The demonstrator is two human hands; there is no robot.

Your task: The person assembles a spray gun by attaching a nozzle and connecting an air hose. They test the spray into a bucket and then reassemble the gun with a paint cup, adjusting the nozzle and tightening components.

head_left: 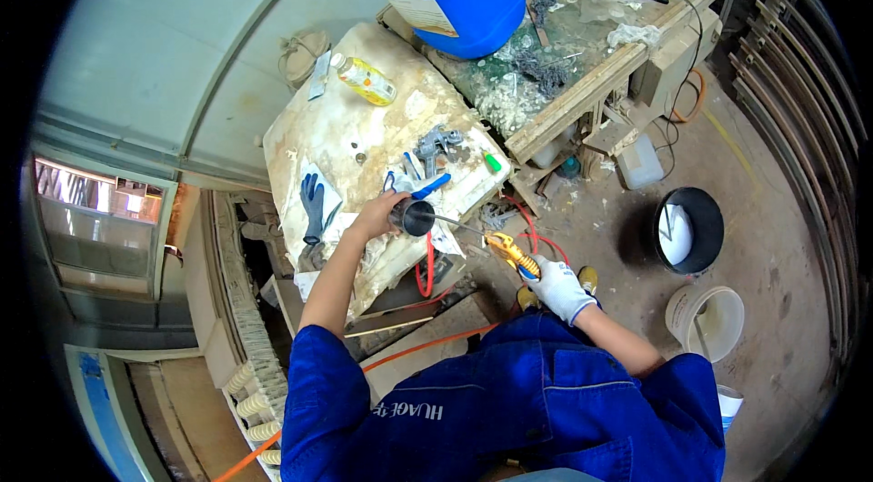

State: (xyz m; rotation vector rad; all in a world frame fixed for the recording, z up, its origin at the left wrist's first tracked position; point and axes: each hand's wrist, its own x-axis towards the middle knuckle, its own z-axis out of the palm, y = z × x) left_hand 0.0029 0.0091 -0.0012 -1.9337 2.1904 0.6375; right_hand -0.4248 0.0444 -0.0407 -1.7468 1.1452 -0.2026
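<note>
My bare left hand [376,214] is closed around a short dark cylinder [414,217] at the near right part of the worktable. In a white glove, my right hand [558,289] grips a tool with a yellow handle [512,254]. A thin, straight metal shaft [458,225] runs from that handle to the cylinder's side; whether the two touch, I cannot tell. Just beyond my left hand lie a blue-handled tool [431,185] and a grey metal tool [437,142]. A dark blue and grey glove [312,206] rests left of them.
A large blue jug [452,0] stands at the back, with a yellow bottle [365,80] to its left. On the floor at right are a black bucket [712,229] and a white bucket [725,323]. Red hose [426,273] hangs by the table edge.
</note>
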